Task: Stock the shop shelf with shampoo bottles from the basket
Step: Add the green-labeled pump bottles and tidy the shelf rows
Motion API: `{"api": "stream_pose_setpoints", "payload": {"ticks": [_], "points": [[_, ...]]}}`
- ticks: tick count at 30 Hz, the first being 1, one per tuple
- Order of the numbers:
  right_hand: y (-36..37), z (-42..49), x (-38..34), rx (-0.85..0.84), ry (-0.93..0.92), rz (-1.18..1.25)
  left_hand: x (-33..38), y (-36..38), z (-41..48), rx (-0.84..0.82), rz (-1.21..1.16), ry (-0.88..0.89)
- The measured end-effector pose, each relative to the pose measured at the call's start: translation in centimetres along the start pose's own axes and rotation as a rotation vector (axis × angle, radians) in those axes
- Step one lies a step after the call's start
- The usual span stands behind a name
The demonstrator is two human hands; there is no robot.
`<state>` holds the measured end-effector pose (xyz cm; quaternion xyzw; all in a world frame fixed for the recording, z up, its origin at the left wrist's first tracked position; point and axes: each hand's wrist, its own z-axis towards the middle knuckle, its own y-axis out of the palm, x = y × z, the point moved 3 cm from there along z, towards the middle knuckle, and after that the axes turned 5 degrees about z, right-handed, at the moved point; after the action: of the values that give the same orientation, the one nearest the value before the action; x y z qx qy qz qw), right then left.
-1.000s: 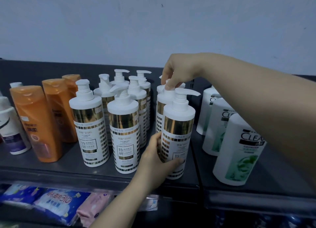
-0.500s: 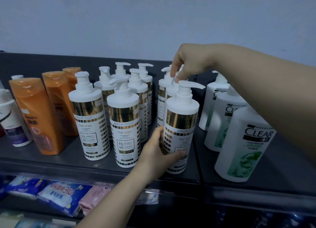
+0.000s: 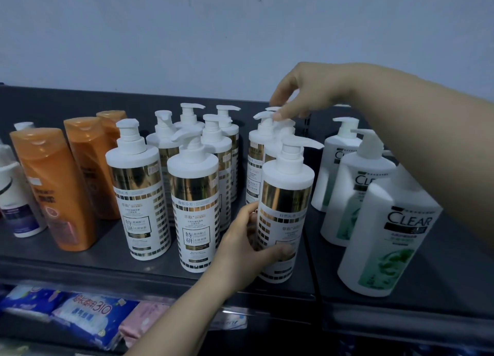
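The middle pump bottle (image 3: 272, 148) in the right-hand row is largely hidden behind the front pump bottle (image 3: 286, 192), whose lower label is covered by the left hand (image 3: 247, 251). The grip of the right hand (image 3: 307, 91) on the pump heads (image 3: 263, 114) cannot be made out.
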<state>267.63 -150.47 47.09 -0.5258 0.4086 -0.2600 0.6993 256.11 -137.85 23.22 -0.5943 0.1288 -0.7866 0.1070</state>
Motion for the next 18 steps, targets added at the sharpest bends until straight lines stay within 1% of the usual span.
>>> {"api": "stream_pose_setpoints", "payload": {"ticks": [3,7,9,13,18], "points": [[-0.7,1.6,-0.4,0.072,-0.013,-0.074,-0.1,-0.7,0.8,0.079,-0.046,0.018],[1.7,4.5,-0.7,-0.053,0.011,-0.154,-0.5,-1.1,2.3,0.161,-0.139,0.049],[2.7,5.5,-0.5,-0.092,0.022,-0.173,-0.7,-1.0,2.8,0.144,-0.149,0.058],[3.1,6.3,0.1,-0.082,0.012,-0.14,-1.3,-0.5,3.6,0.072,-0.112,0.05],[2.7,6.2,0.8,-0.072,-0.003,-0.133,-1.6,-0.3,3.6,0.058,-0.124,0.037]]}}
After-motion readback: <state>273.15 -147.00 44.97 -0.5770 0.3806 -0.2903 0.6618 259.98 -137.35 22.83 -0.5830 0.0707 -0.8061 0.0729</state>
